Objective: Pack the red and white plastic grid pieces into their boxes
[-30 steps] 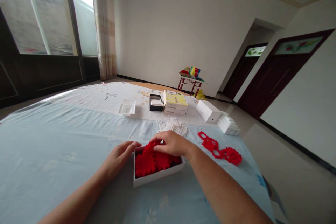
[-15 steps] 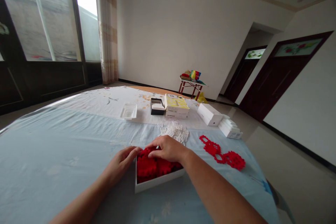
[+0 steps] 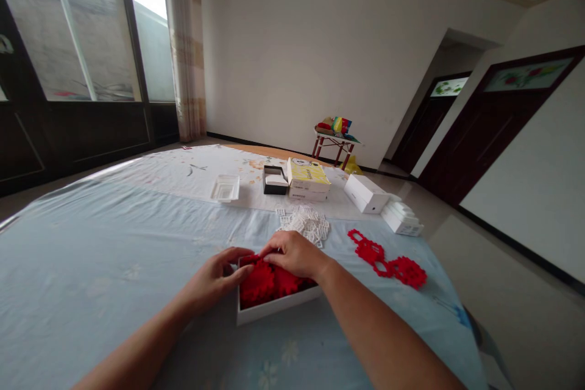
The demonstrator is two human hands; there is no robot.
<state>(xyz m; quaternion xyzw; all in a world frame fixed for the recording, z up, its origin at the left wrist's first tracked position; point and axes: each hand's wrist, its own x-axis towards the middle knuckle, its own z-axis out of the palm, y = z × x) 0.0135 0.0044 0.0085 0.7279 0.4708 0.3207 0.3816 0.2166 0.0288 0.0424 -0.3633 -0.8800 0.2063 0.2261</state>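
Note:
A white open box [image 3: 278,303] full of red gear-shaped pieces [image 3: 257,285] lies in front of me on the table. My left hand [image 3: 218,277] is over the box's left far corner, its thumb and fingers closed round the edge of a red piece. My right hand [image 3: 295,253] reaches in from the right, fingertips pinched on red pieces at the far side, close to the left fingertips. Its palm hides the far right part of the box. Which single piece each hand grips is hard to make out.
Beyond the box lies a pile of white plastic pieces [image 3: 304,222]. To the right are linked red gear pieces [image 3: 384,259] and white boxes [image 3: 365,194]. A clear tray [image 3: 225,187], a black box [image 3: 275,180] and a yellow-and-white box [image 3: 308,180] stand farther back.
My left hand has moved from the box's left edge over its corner, thumb now over the red pieces. My right fingertips have shifted slightly left and closed together. The view has tilted a little.

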